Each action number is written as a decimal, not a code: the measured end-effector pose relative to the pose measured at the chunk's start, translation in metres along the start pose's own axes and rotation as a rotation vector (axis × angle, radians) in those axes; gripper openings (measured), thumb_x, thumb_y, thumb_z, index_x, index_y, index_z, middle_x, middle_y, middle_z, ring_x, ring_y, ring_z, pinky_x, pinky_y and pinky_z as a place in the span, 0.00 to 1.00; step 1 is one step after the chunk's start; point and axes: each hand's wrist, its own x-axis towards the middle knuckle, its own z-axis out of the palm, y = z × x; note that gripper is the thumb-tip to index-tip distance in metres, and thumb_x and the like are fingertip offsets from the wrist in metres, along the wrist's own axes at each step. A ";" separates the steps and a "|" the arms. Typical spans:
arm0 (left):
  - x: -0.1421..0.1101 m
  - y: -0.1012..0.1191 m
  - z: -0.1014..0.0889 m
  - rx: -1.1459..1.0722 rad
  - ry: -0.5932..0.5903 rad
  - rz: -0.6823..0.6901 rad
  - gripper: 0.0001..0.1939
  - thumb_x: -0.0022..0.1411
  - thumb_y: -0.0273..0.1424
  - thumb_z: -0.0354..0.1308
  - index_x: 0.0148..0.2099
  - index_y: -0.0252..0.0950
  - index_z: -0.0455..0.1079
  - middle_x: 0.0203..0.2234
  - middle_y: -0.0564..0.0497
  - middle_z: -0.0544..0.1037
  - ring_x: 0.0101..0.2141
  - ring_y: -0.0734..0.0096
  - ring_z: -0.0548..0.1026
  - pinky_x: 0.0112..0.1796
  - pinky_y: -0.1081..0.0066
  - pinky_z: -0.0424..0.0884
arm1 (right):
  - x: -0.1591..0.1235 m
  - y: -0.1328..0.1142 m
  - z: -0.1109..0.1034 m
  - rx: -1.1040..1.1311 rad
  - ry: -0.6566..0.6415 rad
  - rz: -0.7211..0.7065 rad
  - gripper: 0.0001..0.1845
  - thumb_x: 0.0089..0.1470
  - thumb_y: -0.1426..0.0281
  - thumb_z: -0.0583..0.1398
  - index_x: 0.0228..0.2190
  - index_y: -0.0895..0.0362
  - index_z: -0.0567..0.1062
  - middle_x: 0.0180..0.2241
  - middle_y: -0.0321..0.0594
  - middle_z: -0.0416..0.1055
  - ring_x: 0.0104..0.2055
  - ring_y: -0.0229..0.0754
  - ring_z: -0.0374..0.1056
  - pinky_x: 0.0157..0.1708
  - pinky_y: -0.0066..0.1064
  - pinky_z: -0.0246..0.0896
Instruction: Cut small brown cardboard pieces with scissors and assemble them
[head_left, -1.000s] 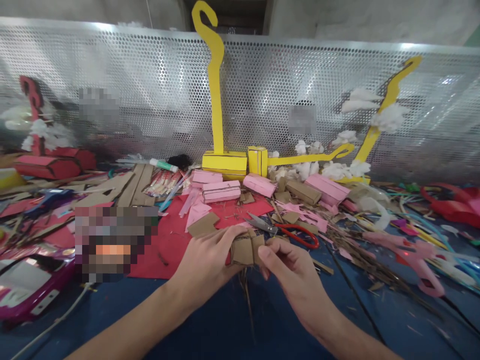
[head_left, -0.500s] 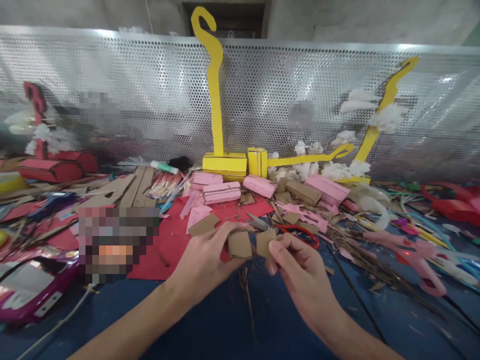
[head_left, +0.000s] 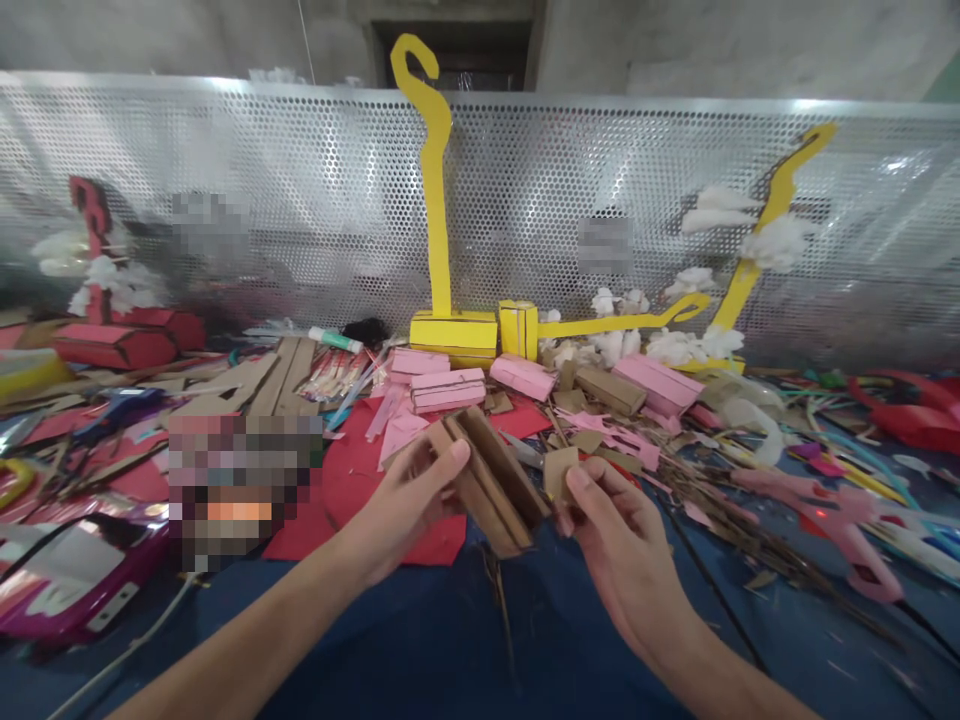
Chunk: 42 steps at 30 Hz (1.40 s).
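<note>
My left hand (head_left: 416, 490) grips a small brown cardboard box (head_left: 495, 490) by its left side, thumb on top. The box is tilted, and a long opening shows along its upper right side. Between the thumb and fingers of my right hand (head_left: 619, 515) is a small flat cardboard piece (head_left: 561, 473), held beside the box's right end. Whether the two touch, I cannot tell. Behind the hands lie scissors (head_left: 521, 450), mostly hidden by the box and my right hand. Red paper (head_left: 345, 500) spreads under and left of the box.
Pink-covered boxes (head_left: 448, 390) and a yellow hook-topped stand (head_left: 437, 220) are at the back, before a perforated metal panel (head_left: 300, 220). A pink glue gun (head_left: 832, 520) with a cord lies right, near cardboard scraps. At left are a purple package (head_left: 82, 590) and cardboard strips (head_left: 277, 375).
My left hand has turned the cardboard box from end-on to show its long open side. My right hand, still pinching the small piece, has shifted slightly right.
</note>
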 end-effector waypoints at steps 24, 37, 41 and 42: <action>-0.006 -0.022 0.020 -0.216 0.172 -0.469 0.25 0.57 0.47 0.70 0.50 0.37 0.70 0.28 0.53 0.79 0.24 0.68 0.78 0.26 0.72 0.73 | -0.019 -0.012 0.020 -0.638 -0.371 -0.219 0.10 0.62 0.70 0.59 0.27 0.54 0.71 0.25 0.33 0.66 0.28 0.37 0.63 0.29 0.27 0.59; -0.003 -0.027 0.023 -0.238 0.259 -0.331 0.17 0.63 0.41 0.66 0.48 0.39 0.69 0.27 0.55 0.77 0.25 0.72 0.75 0.26 0.74 0.71 | -0.019 -0.010 0.026 -0.650 -0.445 -0.173 0.11 0.63 0.70 0.60 0.27 0.54 0.73 0.26 0.35 0.68 0.28 0.40 0.64 0.29 0.30 0.58; -0.003 -0.032 0.023 -0.226 0.251 -0.287 0.16 0.63 0.41 0.66 0.47 0.38 0.69 0.27 0.54 0.76 0.25 0.72 0.75 0.26 0.74 0.71 | -0.021 -0.008 0.027 -0.661 -0.457 -0.160 0.12 0.63 0.70 0.60 0.26 0.54 0.72 0.26 0.36 0.69 0.28 0.39 0.64 0.28 0.30 0.58; -0.003 -0.031 0.024 -0.223 0.246 -0.286 0.17 0.62 0.41 0.67 0.47 0.38 0.69 0.27 0.54 0.75 0.26 0.72 0.75 0.26 0.75 0.71 | -0.021 -0.008 0.027 -0.658 -0.461 -0.175 0.11 0.63 0.70 0.60 0.27 0.54 0.72 0.26 0.35 0.69 0.28 0.39 0.64 0.28 0.30 0.58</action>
